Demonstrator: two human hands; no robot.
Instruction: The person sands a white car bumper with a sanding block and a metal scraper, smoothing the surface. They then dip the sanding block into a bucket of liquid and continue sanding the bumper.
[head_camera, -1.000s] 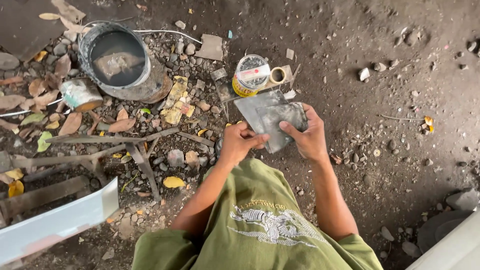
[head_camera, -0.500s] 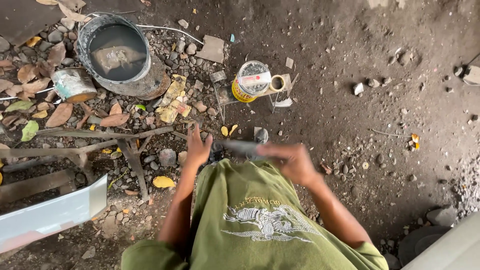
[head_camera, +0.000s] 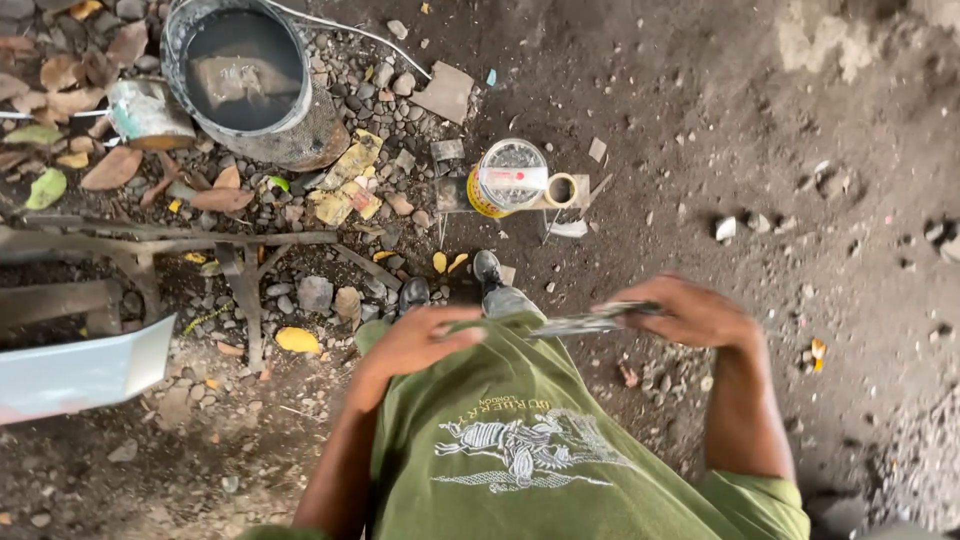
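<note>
- Bare dark earth (head_camera: 700, 120) fills the view, with pebbles, dry leaves and scraps thick on the left and open dirt on the right.
- The right hand (head_camera: 690, 312) is held palm down at waist height, fingers curled over the far end of a thin grey metal sheet (head_camera: 585, 323), which is seen nearly edge-on and lies roughly level.
- The left hand (head_camera: 420, 340) is palm down on the sheet's near end, fingers stretched along it; how firmly it grips I cannot tell.
- Both forearms angle out from the green shirt (head_camera: 520, 440), elbows bent, the sheet spanning between the hands just above two dark shoes (head_camera: 487, 268).
- Ahead of the shoes stands a yellow tin with a clear lid (head_camera: 510, 175), a tape roll (head_camera: 561, 189) touching its right side.
- A round metal bucket (head_camera: 245, 75) sits upper left, well apart, a small can (head_camera: 150, 113) beside it.
- A pale board (head_camera: 80, 365) lies at the left edge; the ground to the right of the hands is open.
</note>
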